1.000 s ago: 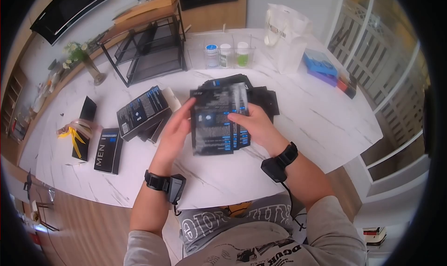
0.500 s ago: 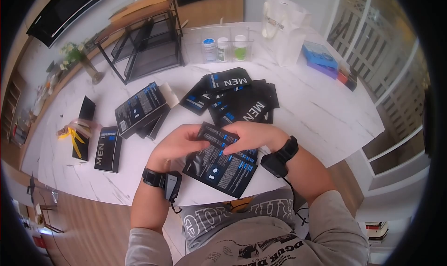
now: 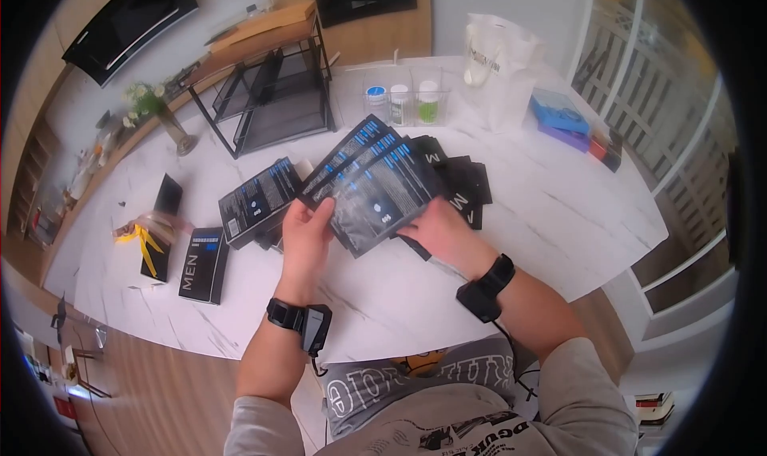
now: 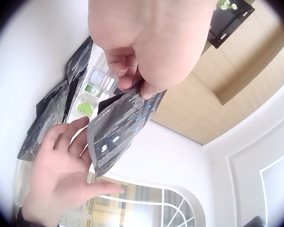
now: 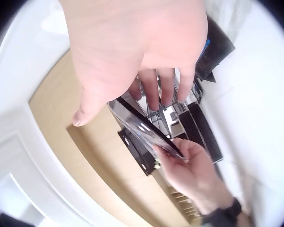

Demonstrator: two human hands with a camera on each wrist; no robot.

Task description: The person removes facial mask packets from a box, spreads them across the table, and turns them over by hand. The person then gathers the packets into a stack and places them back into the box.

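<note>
My left hand (image 3: 307,236) pinches a fan of several flat black packets (image 3: 369,186) with blue and white print between thumb and fingers, held up over the table. My right hand (image 3: 447,236) is at the fan's lower right edge. In the left wrist view, the right hand (image 4: 57,177) has its fingers extended and its thumb spread away, fingertips right at the packets' edge. The right wrist view shows the packets (image 5: 142,125) nearly edge-on, gripped at one end by the left hand (image 5: 194,172). Behind the fan lies a pile of black packets (image 3: 471,180), some marked MEN.
Left of the hands lie black boxes (image 3: 260,194), another box marked MEN (image 3: 201,266), and a dark box with a yellow ribbon (image 3: 149,252). Farther back stand a tiered rack (image 3: 280,109), bottles (image 3: 399,105) in a clear holder, a white bag (image 3: 499,81) and a blue box (image 3: 559,111).
The packets were gripped by both hands, lowered toward the table's front edge, then raised and fanned out in the left hand. The right hand has loosened from them and moved right.
</note>
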